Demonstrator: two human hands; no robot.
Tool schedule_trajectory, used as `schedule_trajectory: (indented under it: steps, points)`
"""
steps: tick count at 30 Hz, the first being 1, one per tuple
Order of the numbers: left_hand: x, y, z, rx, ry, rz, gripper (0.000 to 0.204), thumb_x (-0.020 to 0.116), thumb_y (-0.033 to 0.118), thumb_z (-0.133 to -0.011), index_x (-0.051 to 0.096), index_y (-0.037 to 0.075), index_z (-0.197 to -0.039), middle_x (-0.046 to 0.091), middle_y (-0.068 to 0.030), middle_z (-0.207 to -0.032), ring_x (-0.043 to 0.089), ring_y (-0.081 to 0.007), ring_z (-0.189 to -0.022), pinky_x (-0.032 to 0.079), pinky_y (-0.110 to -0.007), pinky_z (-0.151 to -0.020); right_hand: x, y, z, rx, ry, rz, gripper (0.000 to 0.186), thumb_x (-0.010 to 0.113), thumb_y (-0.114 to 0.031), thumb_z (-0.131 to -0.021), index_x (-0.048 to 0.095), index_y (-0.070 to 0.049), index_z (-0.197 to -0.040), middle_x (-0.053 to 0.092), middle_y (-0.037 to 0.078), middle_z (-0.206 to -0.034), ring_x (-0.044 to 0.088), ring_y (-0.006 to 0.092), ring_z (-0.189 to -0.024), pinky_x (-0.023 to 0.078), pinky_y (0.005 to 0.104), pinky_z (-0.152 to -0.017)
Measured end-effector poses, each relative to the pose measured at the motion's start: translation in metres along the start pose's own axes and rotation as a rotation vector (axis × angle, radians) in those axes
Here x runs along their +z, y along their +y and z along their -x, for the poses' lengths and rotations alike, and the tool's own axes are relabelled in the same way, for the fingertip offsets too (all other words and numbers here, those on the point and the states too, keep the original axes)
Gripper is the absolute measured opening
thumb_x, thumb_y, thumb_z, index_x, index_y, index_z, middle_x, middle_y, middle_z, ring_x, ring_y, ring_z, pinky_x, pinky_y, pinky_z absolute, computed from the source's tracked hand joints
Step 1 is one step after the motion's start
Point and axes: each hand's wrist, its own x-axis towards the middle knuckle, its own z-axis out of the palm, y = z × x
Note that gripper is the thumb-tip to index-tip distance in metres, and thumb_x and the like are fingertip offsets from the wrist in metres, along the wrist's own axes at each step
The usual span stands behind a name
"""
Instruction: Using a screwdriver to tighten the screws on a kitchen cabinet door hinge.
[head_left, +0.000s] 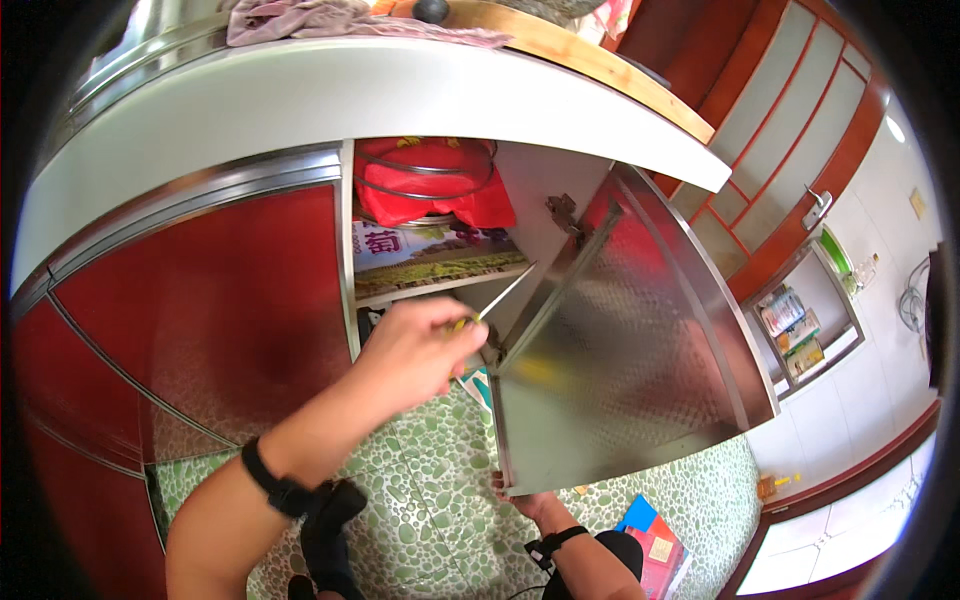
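My left hand (415, 350) is closed round a screwdriver in front of the open cabinet. Only a bit of its yellow handle (462, 324) shows between the fingers, and its thin metal shaft (508, 291) points up and right, toward the gap by the hinges. The cabinet door (620, 350), with a shiny metallic inner face, is swung out to the right. Its upper hinge (565, 214) shows on the side wall; the lower hinge (492, 346) is partly behind my left hand. Down at the door's bottom corner, my right hand (520, 502) grips the edge, fingers partly hidden.
Inside the cabinet, a red plastic bag (430, 185) and wire rings sit above a printed carton (430, 255). A closed red door panel (220, 310) is at left, under the white countertop (400, 95). A wall niche (805, 320) and red-framed door stand right. Red-and-blue packaging (655, 550) lies on the pebble-patterned floor.
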Motion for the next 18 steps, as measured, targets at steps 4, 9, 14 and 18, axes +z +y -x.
schedule_trajectory:
  steps: [4, 9, 14, 18]
  points:
    - [0.014, -0.016, -0.072, 0.285, 0.284, -0.273, 0.041, 0.065, 0.034, -0.091, 0.068, -0.001, -0.11, 0.066, -0.0119, -0.072, 0.061, -0.019, -0.054, 0.049, -0.035, -0.055, 0.001, -0.016, 0.024, -0.008, 0.01, -0.04, 0.037, 0.05, -0.04, -0.097, 0.059, -0.011, -0.118, 0.065, 0.01, -0.105, 0.063, 0.0248, -0.092, 0.052, 0.0404, -0.074]
    - [0.021, -0.015, -0.094, 0.317, 0.506, -0.212, 0.032, 0.062, 0.023, -0.082, 0.068, -0.002, -0.102, 0.069, -0.015, -0.08, 0.066, -0.0228, -0.074, 0.05, -0.035, -0.07, 0.001, -0.021, 0.032, -0.035, 0.154, 0.059, 0.043, 0.051, -0.047, -0.095, 0.057, -0.016, -0.123, 0.061, 0.004, -0.118, 0.057, 0.0244, -0.106, 0.048, 0.0455, -0.084]
    - [0.024, -0.037, -0.116, 0.196, 0.431, 0.022, 0.029, 0.063, 0.023, -0.081, 0.067, -0.002, -0.095, 0.07, -0.019, -0.087, 0.068, -0.0284, -0.083, 0.052, -0.036, -0.076, -0.005, -0.015, 0.034, -0.095, 0.131, 0.062, 0.044, 0.052, -0.05, -0.094, 0.056, -0.019, -0.125, 0.059, 0.004, -0.12, 0.055, 0.0243, -0.109, 0.046, 0.0474, -0.086]
    - [0.028, -0.042, -0.124, 0.246, 0.375, 0.233, 0.022, 0.071, 0.015, -0.08, 0.069, -0.002, -0.094, 0.07, -0.009, -0.08, 0.064, -0.0122, -0.07, 0.05, -0.028, -0.066, -0.005, -0.011, 0.036, -0.123, 0.184, -0.018, 0.036, 0.055, -0.043, -0.094, 0.056, -0.019, -0.121, 0.059, 0.004, -0.116, 0.056, 0.0232, -0.103, 0.05, 0.0438, -0.076]
